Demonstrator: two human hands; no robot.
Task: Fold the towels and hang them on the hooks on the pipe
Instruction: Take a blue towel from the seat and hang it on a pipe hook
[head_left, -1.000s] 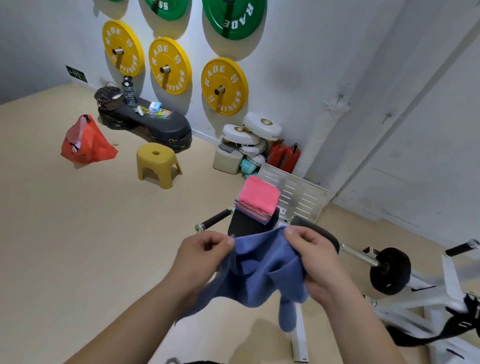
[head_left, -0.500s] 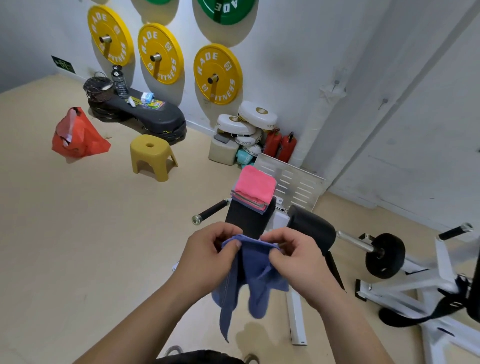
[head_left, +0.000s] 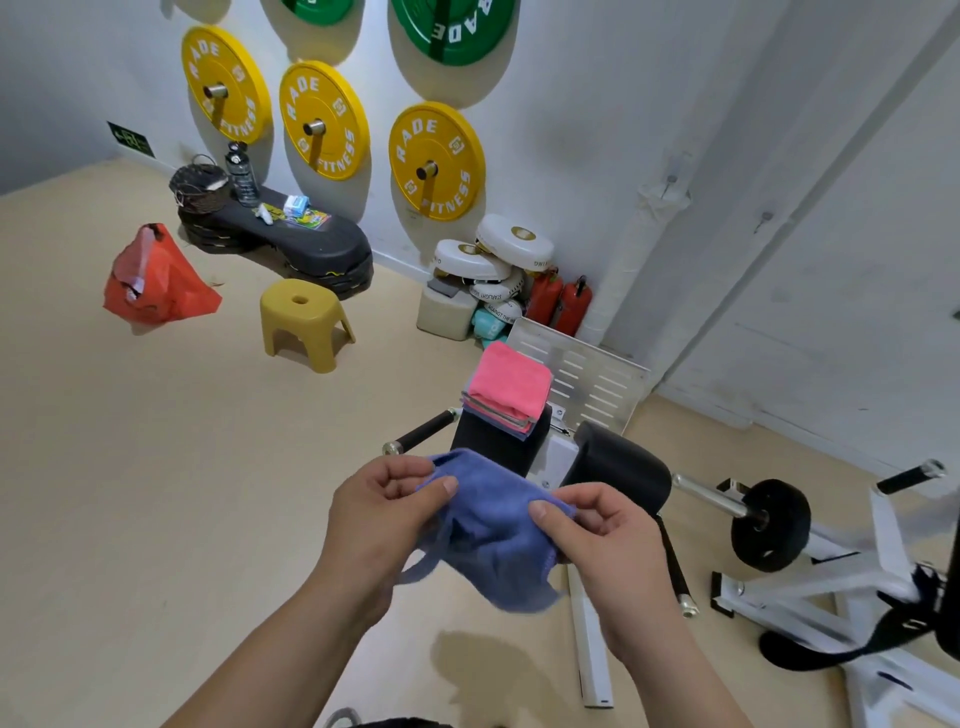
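Observation:
A blue towel (head_left: 491, 540) hangs crumpled between my hands in the lower middle of the head view. My left hand (head_left: 387, 512) pinches its upper left edge between thumb and fingers. My right hand (head_left: 597, 530) pinches its upper right edge. A stack of folded towels (head_left: 511, 387), pink on top, lies on a black padded seat (head_left: 493, 441) just beyond my hands. A white vertical pipe (head_left: 641, 244) runs up the wall at the back right, wrapped with tape. A small hook (head_left: 671, 180) shows on the pipe and another hook (head_left: 763, 218) sits further right.
A white gym machine with a black roller pad (head_left: 618, 467) and a weight plate (head_left: 769, 525) stands on the right. A yellow stool (head_left: 304, 322), a red bag (head_left: 156, 280) and a black step platform (head_left: 291, 234) sit on the beige floor at the left.
My hands have moved apart again and spread the blue towel's top edge after bringing it together half a second ago. The view has tilted slightly upward.

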